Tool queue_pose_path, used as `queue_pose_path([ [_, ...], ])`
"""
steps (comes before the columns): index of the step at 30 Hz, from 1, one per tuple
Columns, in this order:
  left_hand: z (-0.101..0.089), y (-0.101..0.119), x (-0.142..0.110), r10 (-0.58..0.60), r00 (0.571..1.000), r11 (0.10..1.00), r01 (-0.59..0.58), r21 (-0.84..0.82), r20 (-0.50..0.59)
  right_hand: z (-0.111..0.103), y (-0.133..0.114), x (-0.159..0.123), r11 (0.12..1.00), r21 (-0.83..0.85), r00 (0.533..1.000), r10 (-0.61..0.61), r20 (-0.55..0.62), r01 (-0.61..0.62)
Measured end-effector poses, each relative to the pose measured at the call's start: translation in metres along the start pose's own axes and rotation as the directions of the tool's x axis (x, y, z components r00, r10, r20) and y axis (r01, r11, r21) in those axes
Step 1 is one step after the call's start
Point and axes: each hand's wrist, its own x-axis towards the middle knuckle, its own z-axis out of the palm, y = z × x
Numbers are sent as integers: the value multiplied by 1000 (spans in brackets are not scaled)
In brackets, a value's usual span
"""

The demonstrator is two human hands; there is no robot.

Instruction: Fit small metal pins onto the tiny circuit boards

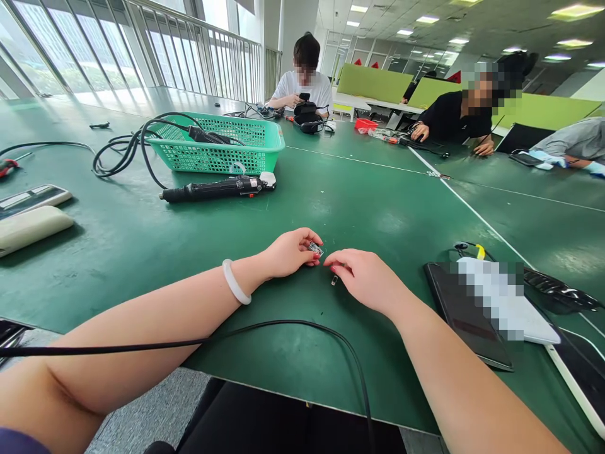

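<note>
Between the thumb and fingers of my left hand [290, 253] is a small silvery piece like a circuit board [316, 250]. My right hand [366, 277] is just to its right, fingers drawn together and bent toward the left hand. Right below its thumb shows a tiny metal piece with an opening [334, 280]; whether it touches the fingers or lies on the table, I cannot tell. The two hands are close together but apart, low over the green table [302, 214]. What the right fingertips pinch, if anything, is hidden.
Ahead stand a green basket [217, 161] with cable and a black electric screwdriver [217, 188]. A black cable [293, 323] crosses in front of me. Phones [466, 315] lie at right, pale cases [35, 228] at left. Other people sit across the table.
</note>
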Motion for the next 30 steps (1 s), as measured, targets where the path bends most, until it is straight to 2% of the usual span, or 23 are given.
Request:
queue_pose_path([
  [3,0,0,0,5,1000,1000,-5,-26,8,-6,4,-3,998,-41,998,50,31,-48],
  [6,0,0,-1,16,1000,1000,-16,-19,15,-8,8,-5,998,-55,997,28,69,-24],
  [22,-1,-2,-1,43,999,999,-44,32,32,-3,-1,-1,989,-145,996,40,77,-28],
  [25,0,-3,-1,44,998,998,-45,33,33,-7,2,-3,988,-155,999,31,12,-29],
  [30,2,-4,-4,103,994,985,-106,137,32,-15,0,-5,996,-86,977,6,-212,-25],
])
